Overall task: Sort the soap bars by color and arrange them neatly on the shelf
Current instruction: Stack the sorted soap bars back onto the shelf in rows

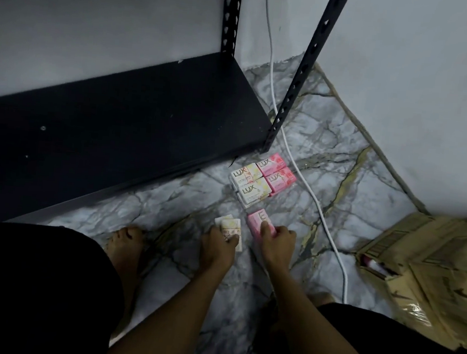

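Down on the marbled floor (341, 158), in the single head view, everything sits in front of the black shelf (119, 116), whose board carries no soap yet. Just off the shelf's right front post lies a sorted block: white-and-yellow soap bars (250, 182) on the shelf side, pink soap bars (276, 172) touching them on the far side. Nearer the person than that block, the left hand (219, 243) has its fingers curled round what looks like two white bars (229, 227), though the dim, soft picture makes the count unsure. The right hand (277, 241) pinches a single pink bar (259, 221) from above, thumb on its near edge. Both forearms reach forward and down, wrists bent, knuckles up. A white cable (305, 180) runs past the block on the side away from the shelf, with a cardboard box (430, 264) farther out. To do this step well, I would keep each colour in its own hand, square the bars' edges together, and set them label-up in matching rows.
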Demonstrator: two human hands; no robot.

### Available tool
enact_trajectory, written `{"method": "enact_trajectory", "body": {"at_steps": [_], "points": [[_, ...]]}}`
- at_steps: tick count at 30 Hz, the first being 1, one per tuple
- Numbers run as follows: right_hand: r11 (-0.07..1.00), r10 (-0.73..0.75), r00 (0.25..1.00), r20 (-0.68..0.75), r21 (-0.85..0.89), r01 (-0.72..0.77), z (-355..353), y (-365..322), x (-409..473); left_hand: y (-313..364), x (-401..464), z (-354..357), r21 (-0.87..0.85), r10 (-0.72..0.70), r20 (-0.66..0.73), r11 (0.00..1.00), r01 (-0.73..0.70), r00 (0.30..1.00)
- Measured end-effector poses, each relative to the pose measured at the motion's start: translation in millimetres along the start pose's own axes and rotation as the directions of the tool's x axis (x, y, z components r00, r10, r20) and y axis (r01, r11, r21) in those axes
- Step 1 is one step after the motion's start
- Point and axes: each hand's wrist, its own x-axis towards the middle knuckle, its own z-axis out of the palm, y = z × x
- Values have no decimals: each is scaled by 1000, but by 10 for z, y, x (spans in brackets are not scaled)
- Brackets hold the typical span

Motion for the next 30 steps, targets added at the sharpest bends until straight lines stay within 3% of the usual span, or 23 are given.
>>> {"method": "enact_trajectory", "body": {"at_steps": [3,6,9,14,21,26,30], "points": [[987,-162,986,-31,2,162,-29,-24,-158,51,14,25,26,24,-43,999,-23,999],[930,-347,933,92,-91,355,-30,118,-238,72,3,65,50,67,-77,997,-64,995],[891,-415,895,164,-125,436,43,293,-228,80,-1,159,68,160,-64,985,-156,985],[890,-421,897,134,-130,437,117,322,-171,159,35,310,272,218,-48,942,-198,975],[879,-423,881,213,-138,456,4,182,-38,87,253,171,346,277,32,898,-270,960],[903,-407,872,271,-23,428,-94,-18,-158,84,323,-284,248,283,77,924,-293,956],[909,-405,877,258,217,356,-152,-436,-438,195,145,-858,118,272,43,954,-275,961]]}}
